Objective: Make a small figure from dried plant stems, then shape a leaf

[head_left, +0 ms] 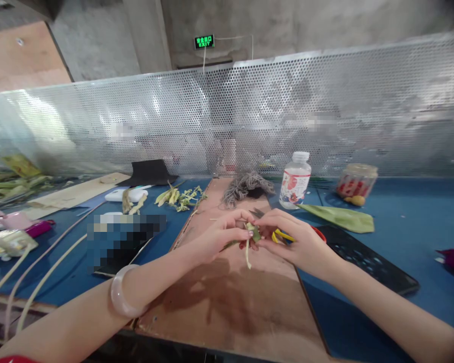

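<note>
Between my two hands, above a brown wooden board [227,297], is a small green piece of leaf [254,233] with a pale strip [247,256] hanging down from it. My left hand [229,233], with a pale bangle on the wrist, pinches the piece from the left. On its right side, my right hand [297,242] has thumb and fingertips closed at the piece. Yellow handles [282,235] of a tool show among the right hand's fingers. The rest of that tool is partly hidden.
Grey yarn [245,187] lies at the board's far end. Behind on the right stand a labelled bottle [295,181] and a jar [357,182]. A green husk [342,218] and a black tray [371,259] lie right. Leaf sprigs [179,197] and a dark flat object [132,247] are left.
</note>
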Demonstrator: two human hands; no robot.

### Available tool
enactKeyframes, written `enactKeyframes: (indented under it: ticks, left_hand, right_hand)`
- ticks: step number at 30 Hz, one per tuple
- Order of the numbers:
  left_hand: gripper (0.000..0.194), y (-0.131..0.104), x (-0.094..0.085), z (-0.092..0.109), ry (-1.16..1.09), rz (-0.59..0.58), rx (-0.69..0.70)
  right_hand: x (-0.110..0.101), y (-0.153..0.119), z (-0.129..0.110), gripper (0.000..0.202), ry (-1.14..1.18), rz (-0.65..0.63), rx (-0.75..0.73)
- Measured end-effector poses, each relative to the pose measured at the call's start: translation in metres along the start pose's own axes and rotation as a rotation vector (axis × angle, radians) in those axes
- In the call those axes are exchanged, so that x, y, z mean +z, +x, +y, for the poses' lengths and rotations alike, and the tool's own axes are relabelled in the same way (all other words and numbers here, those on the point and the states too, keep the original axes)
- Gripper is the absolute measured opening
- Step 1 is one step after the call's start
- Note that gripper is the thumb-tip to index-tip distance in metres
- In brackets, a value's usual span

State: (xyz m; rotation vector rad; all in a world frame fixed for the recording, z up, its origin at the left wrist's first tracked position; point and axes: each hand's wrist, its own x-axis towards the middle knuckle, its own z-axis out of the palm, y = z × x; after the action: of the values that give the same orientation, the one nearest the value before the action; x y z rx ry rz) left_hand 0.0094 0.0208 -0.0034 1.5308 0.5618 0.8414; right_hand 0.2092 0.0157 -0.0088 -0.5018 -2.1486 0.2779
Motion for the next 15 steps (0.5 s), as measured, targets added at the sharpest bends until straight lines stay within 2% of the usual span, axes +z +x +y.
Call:
enactKeyframes:
  ticks: [6,15]
  left_hand:
    - [0.014,0.0003,-0.0005,-0.0021,-0.022,-0.038,0.022]
    - [0.015,0.0009,0.0007,-0.0014,-0.034,-0.005,-0.002]
  right_hand:
    - [0.0025,-0.0026,-0.0005,0.016,0.032,-0.023,0.045]
    - [0.0028,-0.0028,-0.0029,0.014,0.072,-0.039,0.104]
